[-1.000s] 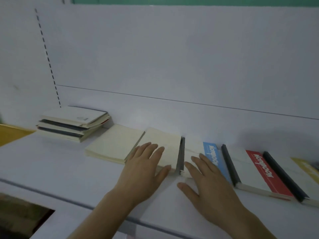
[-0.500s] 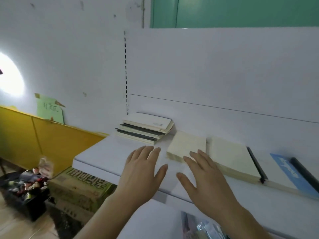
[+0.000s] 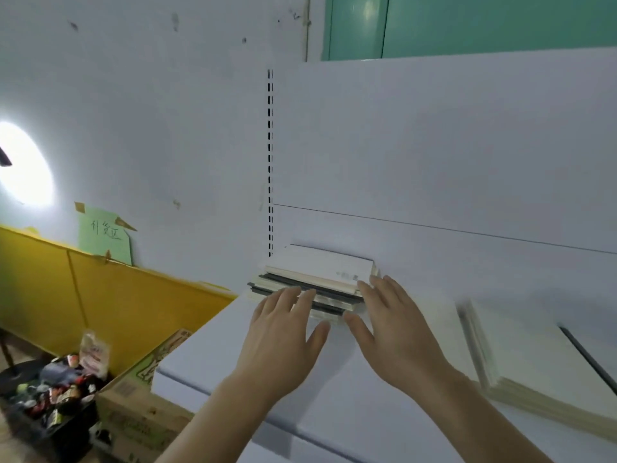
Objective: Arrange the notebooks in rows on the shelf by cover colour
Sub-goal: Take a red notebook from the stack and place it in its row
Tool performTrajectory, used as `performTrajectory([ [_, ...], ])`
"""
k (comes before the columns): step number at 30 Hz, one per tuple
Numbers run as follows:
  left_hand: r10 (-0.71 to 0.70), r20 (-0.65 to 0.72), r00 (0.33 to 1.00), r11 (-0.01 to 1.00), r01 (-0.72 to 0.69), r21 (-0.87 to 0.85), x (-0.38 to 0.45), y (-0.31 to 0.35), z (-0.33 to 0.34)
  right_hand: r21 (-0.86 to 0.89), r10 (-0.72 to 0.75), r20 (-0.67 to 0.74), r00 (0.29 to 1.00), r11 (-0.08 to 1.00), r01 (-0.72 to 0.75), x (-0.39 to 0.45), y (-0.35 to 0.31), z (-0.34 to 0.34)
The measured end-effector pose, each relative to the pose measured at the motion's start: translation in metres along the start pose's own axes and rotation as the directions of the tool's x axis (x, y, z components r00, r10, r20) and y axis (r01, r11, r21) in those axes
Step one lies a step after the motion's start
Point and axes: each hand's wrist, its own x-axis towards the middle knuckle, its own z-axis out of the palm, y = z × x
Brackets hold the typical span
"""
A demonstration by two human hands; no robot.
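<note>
The fingers [image 3: 302, 300] of the left hand [image 3: 280, 339] are straight and spread a little, and they hold nothing. Their tips reach the front edge of a stack of notebooks [image 3: 317, 279]; whether they touch it is too blurry to tell. The fingers [image 3: 387, 289] of the right hand [image 3: 397, 335] are straight and spread too, with the thumb stuck out to the side, and they hold nothing either. Their tips are at the right front corner of the same stack. So the stack lies just past both hands, between the two sets of fingertips.

The stack sits at the back left corner of the white shelf [image 3: 233, 369], against the back panel. It is a bit messy, with the books not lined up. The top book has a pale cover with a small grey mark near its right end, too small to read. Dark spines show between the pale pages below it.

More cream notebooks [image 3: 547, 369] lie flat near the right edge of the shelf, well apart from the stack. They look blurry, and a thin dark spine runs across one of them.

Off the left edge of the shelf, lower down, is a cardboard box [image 3: 140, 412] with green print that cannot be read. Beside it is a dark bin [image 3: 50, 396] full of small colourful packets. Behind them runs a yellow board [image 3: 100, 295]. A green paper note [image 3: 105, 240] is taped to the wall above it, with handwriting in black that is not clear enough to read.
</note>
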Motion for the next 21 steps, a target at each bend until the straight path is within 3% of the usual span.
performTrajectory([
  [7, -0.006, 0.011, 1.0, 1.0, 0.007, -0.015, 0.044, -0.033, 0.021, -0.073, 0.003, 0.014, 1.0, 0.997, -0.002, 0.059, 0.003, 0.032],
  [12, 0.051, 0.005, 0.999, 0.999, -0.051, 0.009, 0.07, -0.057, 0.033, -0.199, -0.031, -0.034, 0.999, 0.98, 0.023, 0.081, -0.007, 0.046],
  [16, 0.12, 0.035, 0.992, 0.993, -0.12, -0.001, 0.082, -0.078, 0.04, -0.203, -0.048, -0.044, 0.998, 0.979, 0.038, 0.088, -0.011, 0.042],
  [21, 0.232, -0.086, 0.969, 0.958, -0.242, -0.15, 0.094, -0.099, 0.041, -0.195, 0.019, -0.014, 1.0, 0.98, -0.022, 0.09, -0.023, 0.028],
])
